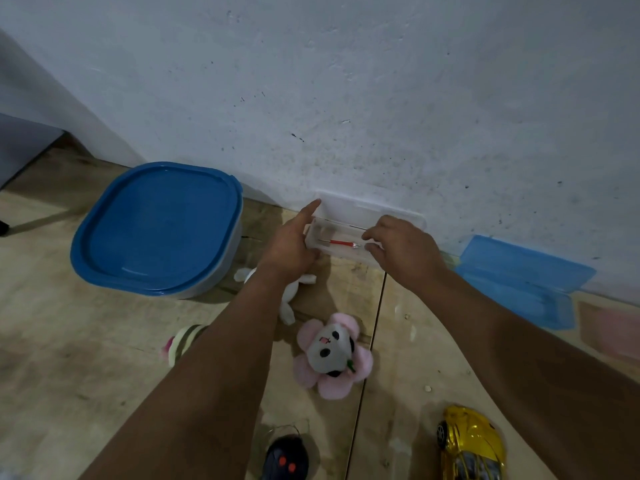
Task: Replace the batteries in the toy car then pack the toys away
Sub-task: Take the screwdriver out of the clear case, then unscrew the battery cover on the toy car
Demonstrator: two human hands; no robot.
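Note:
A clear plastic case (346, 220) stands open on the floor against the wall, its lid leaning back. Inside lies a red-handled screwdriver (341, 242). My left hand (294, 244) rests on the case's left end with the forefinger stretched out toward the lid. My right hand (401, 247) is at the case's right end, thumb and fingers pinched at the screwdriver's end; whether they grip it is unclear. The gold toy car (471, 441) lies at the bottom right, and a black remote control (287, 457) with red buttons at the bottom centre.
A grey tub with a blue lid (156, 226) stands at the left. A pink flower-panda plush (334, 355), a white plush (289, 296) and a striped plush (183, 341) lie on the wooden floor. A blue case (523, 282) leans at the wall on the right.

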